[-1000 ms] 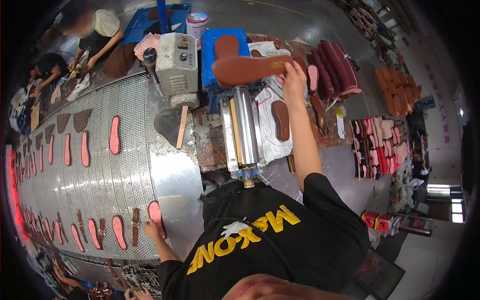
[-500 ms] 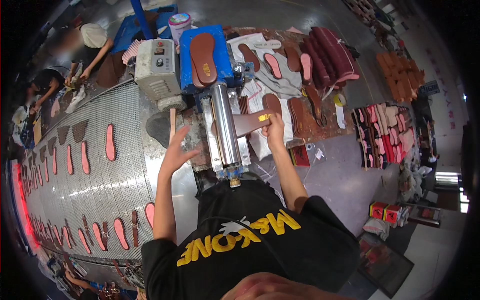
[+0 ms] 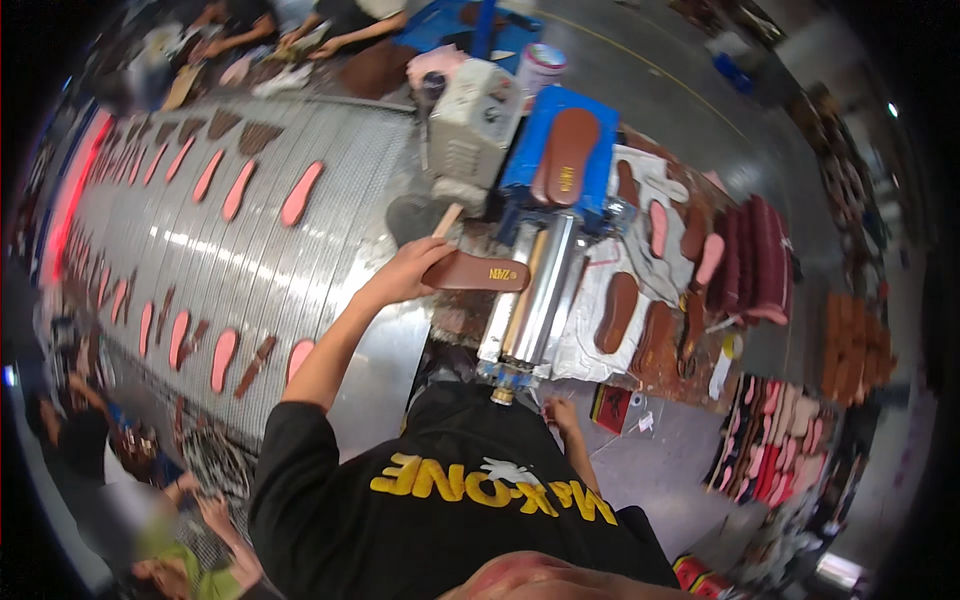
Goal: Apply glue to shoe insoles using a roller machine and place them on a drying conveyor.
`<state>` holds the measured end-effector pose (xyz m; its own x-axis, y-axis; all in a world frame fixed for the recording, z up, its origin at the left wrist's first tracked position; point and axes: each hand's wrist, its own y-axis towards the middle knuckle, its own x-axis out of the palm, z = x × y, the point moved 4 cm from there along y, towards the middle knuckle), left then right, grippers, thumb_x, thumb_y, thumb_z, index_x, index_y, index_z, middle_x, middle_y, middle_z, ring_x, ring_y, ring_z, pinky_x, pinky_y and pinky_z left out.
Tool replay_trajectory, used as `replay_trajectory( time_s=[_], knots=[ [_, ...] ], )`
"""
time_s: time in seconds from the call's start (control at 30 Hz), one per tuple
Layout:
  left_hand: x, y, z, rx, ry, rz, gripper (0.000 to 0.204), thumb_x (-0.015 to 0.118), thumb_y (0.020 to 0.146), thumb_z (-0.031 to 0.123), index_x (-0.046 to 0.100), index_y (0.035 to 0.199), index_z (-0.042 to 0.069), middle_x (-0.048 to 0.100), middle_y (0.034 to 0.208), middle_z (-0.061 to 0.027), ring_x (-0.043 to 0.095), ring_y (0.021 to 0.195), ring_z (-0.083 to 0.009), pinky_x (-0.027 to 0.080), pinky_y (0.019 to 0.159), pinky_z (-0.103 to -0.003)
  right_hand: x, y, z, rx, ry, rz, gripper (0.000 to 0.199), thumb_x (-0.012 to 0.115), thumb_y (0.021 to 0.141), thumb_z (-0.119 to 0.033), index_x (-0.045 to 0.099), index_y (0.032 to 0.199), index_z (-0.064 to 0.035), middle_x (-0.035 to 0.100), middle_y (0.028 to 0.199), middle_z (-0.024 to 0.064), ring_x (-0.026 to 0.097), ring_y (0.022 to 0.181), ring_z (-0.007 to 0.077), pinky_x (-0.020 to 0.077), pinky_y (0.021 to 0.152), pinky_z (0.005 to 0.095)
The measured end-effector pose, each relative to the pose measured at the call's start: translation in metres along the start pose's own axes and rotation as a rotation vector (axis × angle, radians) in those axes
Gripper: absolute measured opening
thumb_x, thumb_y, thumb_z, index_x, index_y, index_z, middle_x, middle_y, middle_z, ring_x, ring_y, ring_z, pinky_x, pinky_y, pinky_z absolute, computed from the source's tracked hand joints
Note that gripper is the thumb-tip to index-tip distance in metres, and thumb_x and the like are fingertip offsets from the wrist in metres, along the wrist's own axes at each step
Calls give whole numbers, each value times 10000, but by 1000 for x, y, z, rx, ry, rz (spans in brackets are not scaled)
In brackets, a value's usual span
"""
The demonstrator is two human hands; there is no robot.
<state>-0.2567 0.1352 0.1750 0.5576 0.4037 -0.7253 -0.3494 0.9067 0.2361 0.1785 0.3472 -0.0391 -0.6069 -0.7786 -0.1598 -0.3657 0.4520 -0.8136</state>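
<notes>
Nearest: R hand point(image 3: 563, 412), loosely curled, can't tell if holding anything. Beyond: L hand point(image 3: 405, 270), closed on one end of flat gold-stamped brown leather-look sole point(image 3: 478, 272), w/ free tip at L side of shiny steel cylindrical roller point(image 3: 548, 300). Best held level, w/ grip well back from roller. Farther: blue boxy machine top point(image 3: 524, 155). Vs. 0.5 s ago: shifted from R hand, R of roller, to L hand, L of it.

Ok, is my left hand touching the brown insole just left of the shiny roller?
Touching: the head view shows your left hand gripping the brown insole at its left end, with no gap between them.
</notes>
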Motion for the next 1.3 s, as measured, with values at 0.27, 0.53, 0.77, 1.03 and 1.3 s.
replay_trajectory(
  time_s=[0.27,0.53,0.77,1.03,1.3],
  knots=[
    [71,-182,-76,-871,-1481,349,508,541,859,388,447,1250,78,561,1089,-43,577,868,-198,470,716,-303,-26,19,47,-39,-345,-103,193,449,853,-166,566,894,-18,525,580,60,459,426,130,328,349,263],
    [103,-270,-129,-1191,-1677,1234,542,440,862,548,488,1175,107,575,1075,-54,584,877,-237,501,737,-387,0,27,27,43,-315,-97,171,477,869,-233,560,876,-83,552,650,42,516,510,134,400,422,273],
    [37,-211,-213,-910,-1568,1231,613,441,840,586,444,1208,95,536,1146,-103,529,1022,-300,431,863,-480,17,3,23,-18,-202,-92,158,495,867,-232,562,872,-89,563,685,21,530,572,118,404,449,263],
    [29,-224,-284,-1255,-1461,975,612,422,883,489,373,1246,-1,522,1168,-155,558,977,-270,467,795,-367,26,-16,30,-28,-277,-17,205,519,869,-230,587,912,-41,548,694,-7,474,561,85,382,463,232],
    [103,-225,-215,-1145,-1272,749,215,497,877,243,479,708,113,437,588,17,412,479,-89,324,411,-223,-4,-1,-18,-145,-385,101,351,472,888,-342,572,697,-65,555,564,30,516,463,102,397,403,256]
  ],
)
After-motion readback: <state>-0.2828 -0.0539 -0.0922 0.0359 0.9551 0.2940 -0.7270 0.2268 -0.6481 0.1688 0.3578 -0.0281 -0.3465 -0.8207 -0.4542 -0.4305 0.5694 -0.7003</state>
